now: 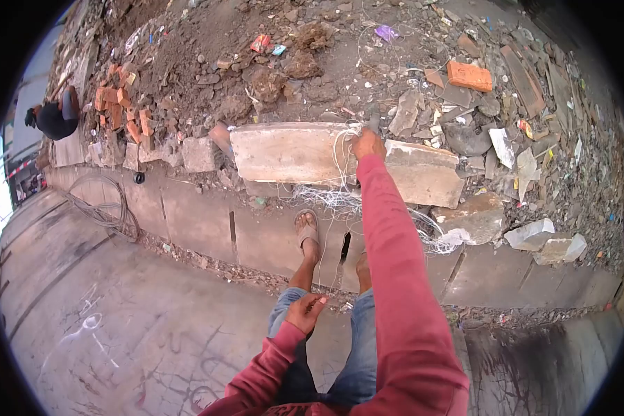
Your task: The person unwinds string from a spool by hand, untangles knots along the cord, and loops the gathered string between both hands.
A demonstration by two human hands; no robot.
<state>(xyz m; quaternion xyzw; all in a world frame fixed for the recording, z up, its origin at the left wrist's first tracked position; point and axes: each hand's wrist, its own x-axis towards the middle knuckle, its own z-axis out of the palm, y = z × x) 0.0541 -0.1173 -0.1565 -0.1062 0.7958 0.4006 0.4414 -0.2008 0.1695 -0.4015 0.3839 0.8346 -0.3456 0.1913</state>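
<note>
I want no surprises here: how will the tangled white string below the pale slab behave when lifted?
The white string is probably light and floppy, its strands being thin and loosely looped. It may snag, as they cross and bunch. Some run up over the pale slab near the right hand, so those might drag along.

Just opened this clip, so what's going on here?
A person in a red long-sleeved top stands beside rubble. Their right hand is at the right end of a pale rectangular concrete slab. Thin white string crosses that end and lies tangled below. The left hand is lower, near a loose strand; its grip is unclear.
</note>
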